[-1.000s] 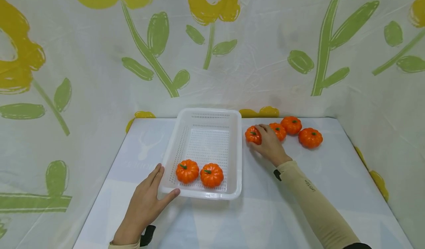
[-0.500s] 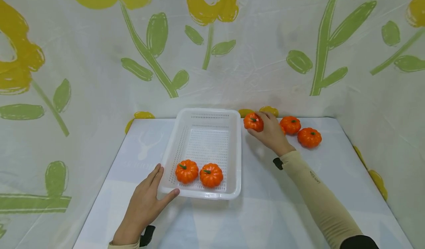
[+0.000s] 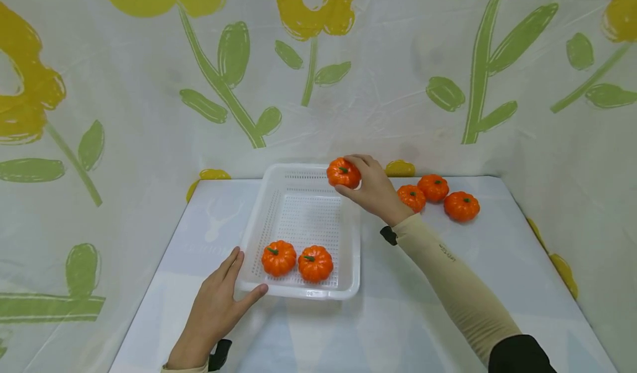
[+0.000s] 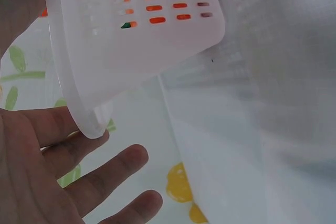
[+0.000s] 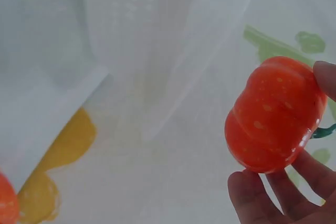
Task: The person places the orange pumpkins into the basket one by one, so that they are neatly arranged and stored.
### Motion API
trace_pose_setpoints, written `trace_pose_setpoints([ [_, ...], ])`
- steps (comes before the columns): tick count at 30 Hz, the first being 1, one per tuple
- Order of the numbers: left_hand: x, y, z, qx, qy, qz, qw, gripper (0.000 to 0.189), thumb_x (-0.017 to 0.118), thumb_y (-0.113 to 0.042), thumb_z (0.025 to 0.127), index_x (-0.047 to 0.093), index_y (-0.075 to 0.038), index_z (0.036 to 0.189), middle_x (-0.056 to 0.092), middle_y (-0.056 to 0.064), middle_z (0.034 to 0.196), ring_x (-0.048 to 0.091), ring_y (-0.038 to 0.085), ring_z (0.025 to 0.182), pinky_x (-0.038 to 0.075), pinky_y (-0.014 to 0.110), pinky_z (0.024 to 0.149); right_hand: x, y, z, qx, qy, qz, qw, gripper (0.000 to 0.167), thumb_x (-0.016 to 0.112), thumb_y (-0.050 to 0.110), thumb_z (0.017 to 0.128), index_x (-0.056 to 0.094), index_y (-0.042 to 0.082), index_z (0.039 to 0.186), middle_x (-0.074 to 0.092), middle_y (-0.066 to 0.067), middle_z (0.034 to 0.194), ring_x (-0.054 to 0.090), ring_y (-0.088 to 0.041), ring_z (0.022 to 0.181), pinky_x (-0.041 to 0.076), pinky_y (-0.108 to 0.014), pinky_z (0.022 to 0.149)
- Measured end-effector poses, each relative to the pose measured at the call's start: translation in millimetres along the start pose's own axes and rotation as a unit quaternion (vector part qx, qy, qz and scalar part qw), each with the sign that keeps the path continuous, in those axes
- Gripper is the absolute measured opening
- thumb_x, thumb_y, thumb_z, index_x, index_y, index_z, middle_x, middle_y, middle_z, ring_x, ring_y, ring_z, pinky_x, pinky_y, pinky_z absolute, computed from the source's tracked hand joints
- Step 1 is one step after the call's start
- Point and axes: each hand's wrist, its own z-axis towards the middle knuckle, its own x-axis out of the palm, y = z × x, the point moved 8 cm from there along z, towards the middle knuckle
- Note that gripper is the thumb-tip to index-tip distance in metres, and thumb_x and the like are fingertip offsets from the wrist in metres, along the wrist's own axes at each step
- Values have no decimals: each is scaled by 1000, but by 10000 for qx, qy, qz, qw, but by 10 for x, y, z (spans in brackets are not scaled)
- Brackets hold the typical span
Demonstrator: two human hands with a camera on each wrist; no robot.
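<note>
My right hand (image 3: 370, 190) holds a small orange pumpkin (image 3: 343, 173) with a green stem between thumb and fingers, over the far right corner of the white plastic basket (image 3: 350, 273). The right wrist view shows the held pumpkin (image 5: 275, 114) up close, the fingertips (image 5: 247, 190) against its side. At the basket's near left corner, my left hand (image 3: 216, 301) rests with fingers straight and spread, touching the rim. In the left wrist view the basket rim (image 4: 68, 87) lies between thumb and fingers. Two pumpkins (image 3: 278, 258) sit inside the basket's near end.
Three more orange pumpkins (image 3: 461, 206) stand on the white table (image 3: 423, 306) at the far right. A wall cloth (image 3: 378, 102) printed with yellow flowers rises behind the table and along both sides.
My right hand has lifted one pumpkin from the group on the right and carried it left over the basket's far rim. My left hand has stayed at the basket's corner.
</note>
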Motion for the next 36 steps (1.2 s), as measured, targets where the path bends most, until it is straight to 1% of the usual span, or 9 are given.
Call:
trace_pose_setpoints([
  [5,4,-5,5,30,-6,-13,10000,99,66,-68,88,41,3,152,37,19,159,48,46,133,42,63,106,167,227,138,-181,220,53,9996,69,81,37,88,53,8,144,50,-13,145,52,-29,126,52,-40,101],
  [10,-2,3,9,25,5,17,10000,99,66,-68,87,41,4,152,37,19,159,48,46,133,42,63,106,408,396,256,-232,623,202,9976,69,81,38,87,53,10,144,50,-10,144,53,-27,125,52,-38,101],
  [13,-7,10,5,6,0,-2,10000,99,66,-68,87,41,4,152,37,20,159,48,47,133,42,63,105,567,486,287,-206,886,277,9955,70,82,38,87,53,10,144,51,-10,142,53,-26,124,52,-37,102],
  [18,4,21,2,-37,32,-7,10000,99,65,-68,87,41,3,152,37,19,159,47,47,133,42,63,105,823,608,277,-220,1263,306,9913,69,82,37,87,52,11,143,51,-9,140,54,-23,122,51,-35,102],
  [21,8,22,6,-39,51,-2,10000,100,65,-69,88,40,3,153,36,19,160,47,46,134,42,63,106,976,650,258,-209,1526,254,9877,68,82,36,87,52,12,143,51,-8,141,54,-22,123,49,-34,104],
  [27,-5,7,16,-14,21,0,10000,99,65,-68,88,41,3,152,37,20,159,48,47,132,43,63,104,1264,691,183,-164,2148,165,9764,68,82,33,87,52,11,144,51,-9,142,53,-23,124,48,-35,106],
  [32,7,9,22,-68,69,-2,10000,100,64,-69,88,40,2,153,36,19,160,48,47,132,43,63,104,1467,647,142,-137,2426,68,9700,67,82,32,87,52,11,144,50,-10,143,53,-23,124,48,-35,105],
  [36,13,7,23,-77,80,-1,9999,100,64,-70,88,40,2,153,36,19,160,48,47,133,43,63,105,1603,590,117,-13,2596,62,9657,68,82,31,87,52,12,144,49,-11,145,52,-23,126,47,-34,107],
])
